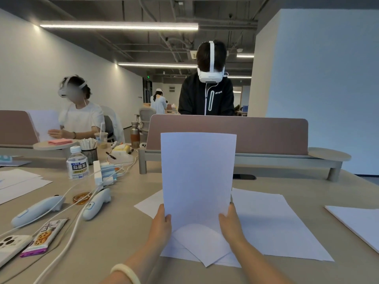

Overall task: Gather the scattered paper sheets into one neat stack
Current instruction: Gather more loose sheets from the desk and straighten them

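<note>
The left hand [162, 221] and right hand [228, 220] each pinch a lower side edge of the held sheets [198, 177]. The thumbs lie on the near face and the fingers are hidden behind, so both hands are closed on paper. The held sheets stand upright over the middle of the near edge of the bench [123, 232]. How many are in the grip cannot be told, since from the front they show as one flat face. Their bottom edge seems to bow where it meets the loose sheets [272, 226], which lie flat and askew beneath and spread toward the right.

The step looks like squaring the bundle on end. To do it well, the pinch should be light enough for the sheets to slide level against each other. The bottom edge would be better tapped on bare bench than on the loose sheets, which would likely shift and let the edge curl. A quarter turn to tap a long side would then true the other direction. Squeezing hard low down risks creasing the corners.

Much appears left to gather. The loose sheets remain, and a right sheet [361, 226] lies at the bench's right edge. The left sheets [18, 187] lie at the left edge beyond the controllers [96, 203]; whether they belong to this task cannot be told.
</note>
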### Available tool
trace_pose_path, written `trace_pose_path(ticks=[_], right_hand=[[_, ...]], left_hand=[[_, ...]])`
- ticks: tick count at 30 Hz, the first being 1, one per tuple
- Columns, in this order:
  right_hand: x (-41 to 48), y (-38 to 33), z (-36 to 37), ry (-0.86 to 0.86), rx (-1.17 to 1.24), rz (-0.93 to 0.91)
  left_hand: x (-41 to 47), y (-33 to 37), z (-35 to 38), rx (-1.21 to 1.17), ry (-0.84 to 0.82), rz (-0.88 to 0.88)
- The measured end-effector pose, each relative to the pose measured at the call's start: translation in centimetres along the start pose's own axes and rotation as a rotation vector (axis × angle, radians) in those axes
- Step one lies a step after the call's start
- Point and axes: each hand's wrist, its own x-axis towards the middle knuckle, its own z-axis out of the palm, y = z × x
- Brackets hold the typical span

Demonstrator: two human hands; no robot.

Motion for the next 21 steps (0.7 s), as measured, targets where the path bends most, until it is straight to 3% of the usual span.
trace_pose_path(ticks=[11,21], right_hand=[[0.1,2.0,0.4,0.000,-0.084,0.056],[0.5,1.1,-6.2,0.105,-0.079,0.010]], left_hand=[[-0.5,-0.4,0.5,0.113,-0.020,-0.039],[-1.7,4.4,3.9,0.017,-0.102,0.000]])
